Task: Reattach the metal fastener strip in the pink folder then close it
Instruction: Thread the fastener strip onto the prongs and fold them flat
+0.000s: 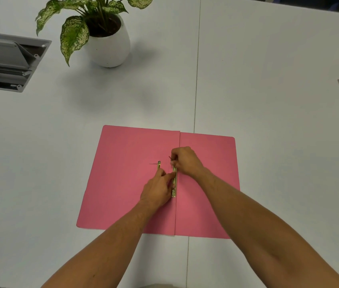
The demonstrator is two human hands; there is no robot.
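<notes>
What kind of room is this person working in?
Probably an office or meeting room: a white table with a built-in cable box, a potted plant, and a pink folder lying open.

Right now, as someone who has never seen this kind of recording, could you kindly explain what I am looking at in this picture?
There is no machine here. A person wears one camera on the head, looking forward and down, so the two bare arms reach in from the bottom edge. On the white table a pink folder lies open and flat. Along its centre fold sits a metal fastener strip. The left hand presses near the strip, with a second small brass piece showing just above its fingers. The right hand pinches something thin at the strip's far end; it is too small to identify. A potted plant stands further back, and grey cable hatches are set into the table.
</notes>
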